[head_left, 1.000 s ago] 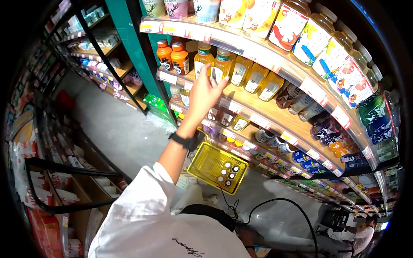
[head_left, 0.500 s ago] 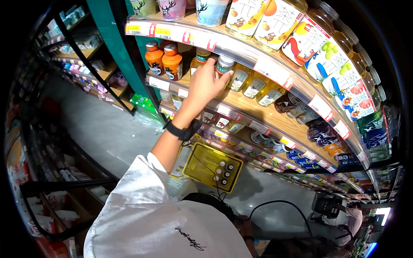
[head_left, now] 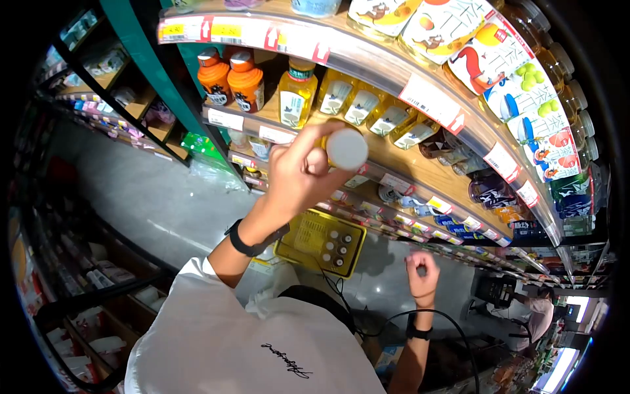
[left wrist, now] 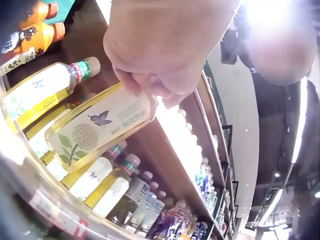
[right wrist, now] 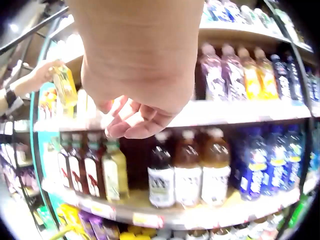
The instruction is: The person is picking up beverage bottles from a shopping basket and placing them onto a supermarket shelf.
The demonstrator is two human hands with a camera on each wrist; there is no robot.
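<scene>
My left hand [head_left: 296,176] grips a bottle of yellow drink near its top; its pale cap [head_left: 347,149] faces the head camera. In the left wrist view, the fingers of that hand [left wrist: 152,55] curl round the neck end of the bottle [left wrist: 102,122], whose label shows a flower and a butterfly. The bottle is tilted, in front of the shelf row. Lower right in the head view, my right hand [head_left: 422,274] is raised with loosely curled fingers, holding nothing. The right wrist view shows this hand [right wrist: 137,75] before the shelves, and the held bottle [right wrist: 65,86] at far left.
Similar yellow bottles [head_left: 296,97] and orange bottles [head_left: 245,85] stand on the shelf. Large labelled bottles [head_left: 485,56] fill the shelf above. A yellow basket [head_left: 296,260] with several capped bottles stands on the floor. A black cable [head_left: 453,316] loops nearby; another person [head_left: 539,315] is at right.
My left hand has taken hold of a yellow bottle and drawn it off the shelf towards me. My right hand has come up into the head view. The head view has shifted.
</scene>
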